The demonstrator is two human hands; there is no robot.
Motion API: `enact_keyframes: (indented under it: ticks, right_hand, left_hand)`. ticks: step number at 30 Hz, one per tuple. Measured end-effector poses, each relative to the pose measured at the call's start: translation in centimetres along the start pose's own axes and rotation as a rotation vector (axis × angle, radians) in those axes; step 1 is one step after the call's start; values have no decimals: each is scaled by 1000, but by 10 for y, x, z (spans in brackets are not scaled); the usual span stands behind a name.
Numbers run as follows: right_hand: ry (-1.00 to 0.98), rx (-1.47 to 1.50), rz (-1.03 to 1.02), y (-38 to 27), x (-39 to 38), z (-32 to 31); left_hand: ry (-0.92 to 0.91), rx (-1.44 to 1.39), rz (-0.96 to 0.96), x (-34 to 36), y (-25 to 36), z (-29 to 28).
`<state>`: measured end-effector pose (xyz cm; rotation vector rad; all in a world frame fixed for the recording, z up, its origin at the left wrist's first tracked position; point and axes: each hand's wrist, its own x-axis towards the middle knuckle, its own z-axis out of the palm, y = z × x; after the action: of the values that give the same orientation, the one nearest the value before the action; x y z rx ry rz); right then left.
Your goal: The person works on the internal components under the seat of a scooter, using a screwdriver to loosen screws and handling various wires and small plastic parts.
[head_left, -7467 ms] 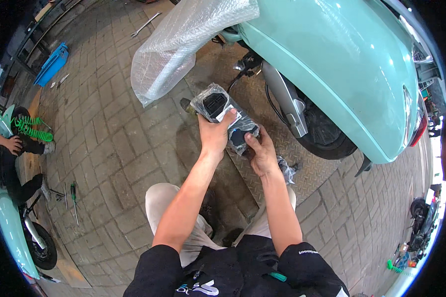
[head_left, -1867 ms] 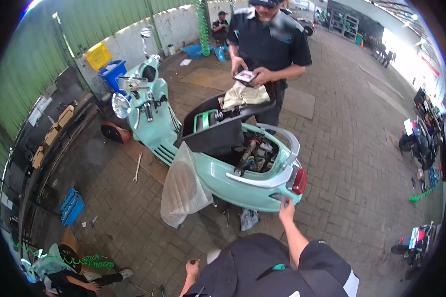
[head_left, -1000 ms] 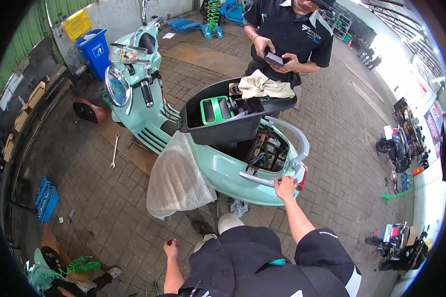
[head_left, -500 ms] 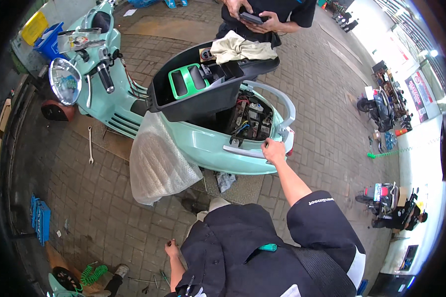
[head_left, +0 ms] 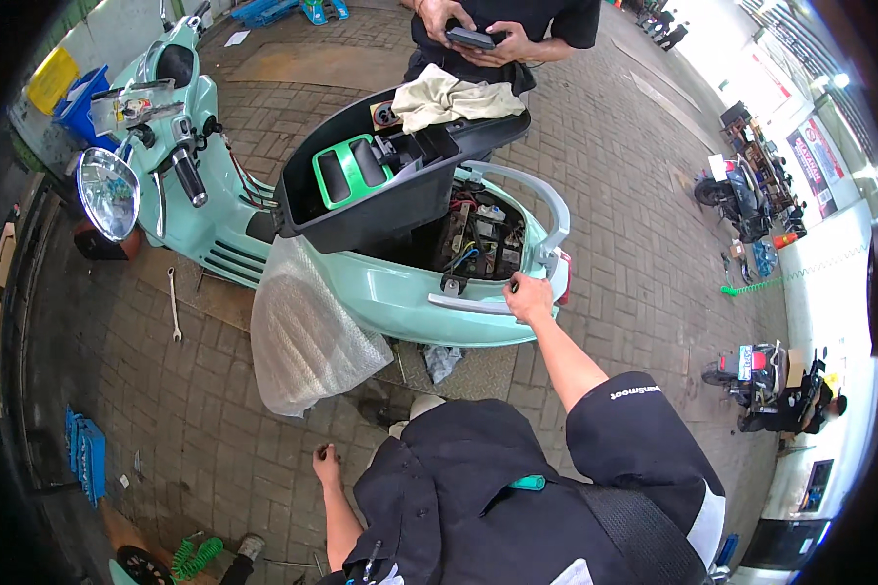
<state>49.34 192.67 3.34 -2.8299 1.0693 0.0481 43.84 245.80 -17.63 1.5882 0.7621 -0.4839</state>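
Observation:
My right hand (head_left: pixel 531 298) is closed round the rear end of the silver grab rail (head_left: pixel 470 304), on the near side of a mint-green scooter (head_left: pixel 380 292). My left hand (head_left: pixel 328 464) hangs low beside my body, its fingers loosely curled and apart, with nothing visible in it. The scooter's black storage bucket (head_left: pixel 380 216) is tilted up out of the body and holds a green-framed part (head_left: pixel 351 172). Under it the engine bay lies exposed, with a battery and wires (head_left: pixel 478 239). A beige cloth (head_left: pixel 454 99) drapes over the bucket's far end.
Bubble wrap (head_left: pixel 307 336) hangs from the scooter's near side. A wrench (head_left: pixel 174 304) lies on the paving, and a blue toolbox (head_left: pixel 90 456) stands at the left. Across the scooter, a person's hands (head_left: pixel 483 44) hold a dark handheld device. Other motorcycles (head_left: pixel 741 195) stand at the right.
The scooter sits slightly farther left in view. My left hand has risen a little. My right hand stays on the rail.

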Motion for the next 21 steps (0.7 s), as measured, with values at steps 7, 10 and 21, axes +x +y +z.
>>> enact_keyframes:
  ticks: [7, 10, 21]
  right_hand:
    - [-92, -38, 10, -5, 2, -6]
    - [-107, -23, 19, -9, 2, -8]
    - [-24, 23, -27, 4, 1, -2]
  left_hand:
    - [10, 47, -48, -9, -38, -3]
    - [20, 63, -72, -21, -44, -9]
    - [14, 72, -29, -26, -10, 10]
